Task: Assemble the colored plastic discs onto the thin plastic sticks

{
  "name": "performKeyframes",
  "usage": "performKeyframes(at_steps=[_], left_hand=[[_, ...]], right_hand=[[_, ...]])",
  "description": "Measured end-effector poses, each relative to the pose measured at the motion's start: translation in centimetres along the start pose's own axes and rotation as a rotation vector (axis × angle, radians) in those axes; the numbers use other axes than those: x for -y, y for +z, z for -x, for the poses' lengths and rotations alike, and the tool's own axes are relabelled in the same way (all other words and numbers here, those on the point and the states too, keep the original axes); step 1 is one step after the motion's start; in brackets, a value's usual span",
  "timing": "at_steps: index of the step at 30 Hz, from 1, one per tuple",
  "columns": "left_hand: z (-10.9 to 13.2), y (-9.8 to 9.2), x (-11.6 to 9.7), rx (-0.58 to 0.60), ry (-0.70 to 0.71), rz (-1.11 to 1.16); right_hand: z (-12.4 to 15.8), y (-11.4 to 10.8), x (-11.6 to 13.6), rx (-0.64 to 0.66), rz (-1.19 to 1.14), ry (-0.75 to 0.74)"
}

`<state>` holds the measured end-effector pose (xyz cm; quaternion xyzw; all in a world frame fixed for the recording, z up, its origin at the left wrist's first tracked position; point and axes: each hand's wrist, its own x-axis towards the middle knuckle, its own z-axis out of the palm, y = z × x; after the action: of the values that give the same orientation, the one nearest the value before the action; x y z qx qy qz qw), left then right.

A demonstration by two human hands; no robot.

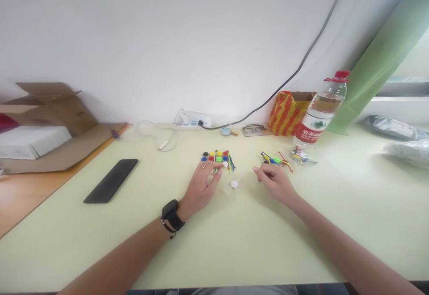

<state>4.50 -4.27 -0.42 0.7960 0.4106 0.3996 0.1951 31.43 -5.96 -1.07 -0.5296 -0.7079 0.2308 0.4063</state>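
My left hand (pixel 202 185), with a ring and a dark watch on its wrist, reaches over the near edge of a group of coloured discs (pixel 219 153). Its fingers are apart, near a white disc (pixel 225 165). Thin coloured sticks (pixel 231 161) lie across and beside the discs. Another white disc (pixel 234 184) rests alone on the table between my hands. My right hand (pixel 275 181) is curled, its thumb close to the fingers; whether anything is between them is too small to tell. Just behind it lies a second pile of coloured sticks (pixel 276 160).
A black flat case (pixel 111 181) lies at left, near a cardboard box (pixel 56 107). Along the wall are a power strip (pixel 192 123), glasses (pixel 254 128) and a striped bag (pixel 284 114). A water bottle (pixel 321 111) stands behind a small plastic packet (pixel 302 156).
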Motion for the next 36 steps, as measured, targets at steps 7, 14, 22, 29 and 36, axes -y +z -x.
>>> performKeyframes(at_steps=[7,14,22,29,36], left_hand=[[-0.1,0.0,0.2,-0.041,-0.037,0.029],[0.0,0.0,0.2,-0.046,-0.047,0.029],[0.0,0.0,0.3,-0.039,-0.047,0.052],[-0.1,0.1,0.2,-0.030,-0.042,0.042],[-0.1,0.0,0.2,-0.023,-0.033,0.043]], right_hand=[[-1.1,-2.3,-3.9,-0.327,0.434,-0.116],[-0.6,-3.2,-6.5,-0.217,0.703,0.073],[-1.0,-3.0,-6.3,-0.002,0.492,-0.060],[-0.7,-2.7,-4.6,0.048,0.387,-0.101],[-0.3,-2.2,-3.9,0.104,0.454,-0.107]])
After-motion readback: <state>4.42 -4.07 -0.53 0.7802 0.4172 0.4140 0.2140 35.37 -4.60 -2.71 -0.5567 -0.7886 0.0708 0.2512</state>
